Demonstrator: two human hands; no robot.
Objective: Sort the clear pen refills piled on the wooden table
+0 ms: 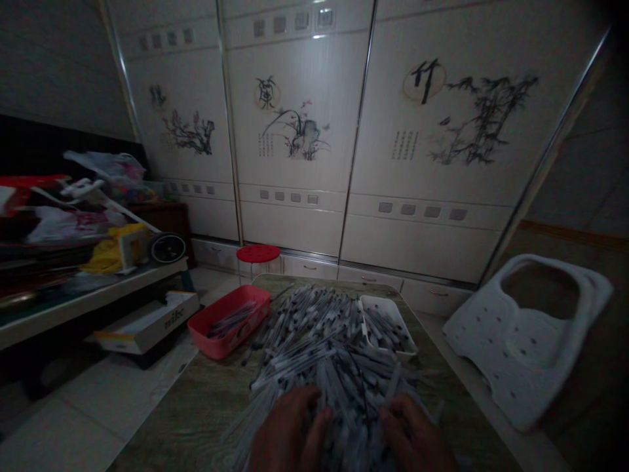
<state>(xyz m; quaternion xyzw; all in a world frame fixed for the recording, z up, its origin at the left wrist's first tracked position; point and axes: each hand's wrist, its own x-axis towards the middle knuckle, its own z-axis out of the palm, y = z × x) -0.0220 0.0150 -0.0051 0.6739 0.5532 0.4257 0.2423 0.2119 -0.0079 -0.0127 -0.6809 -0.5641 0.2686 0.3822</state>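
Note:
A big heap of thin, clear-bodied pens (314, 321), many with dark ends, covers the middle of the table. At the near side of the heap, my left hand (289, 429) rests over the pens, its thumb apart from its curved fingers. My right hand (417, 436) is at the heap's near right, fingers bent and closed around a clear pen (393, 381) that sticks up from the fingertips. A red plastic basket (216, 349) with some pens stands at the left of the heap. To the right, a white tray (405, 354) holds several more pens.
The wood-grain table (181, 419) carries all this. A red stool (258, 253) stands beyond it, before a wardrobe (295, 177) with sliding doors. At right is a white plastic chair (531, 341); at left, a cluttered bench (147, 278) and a shoebox (152, 324).

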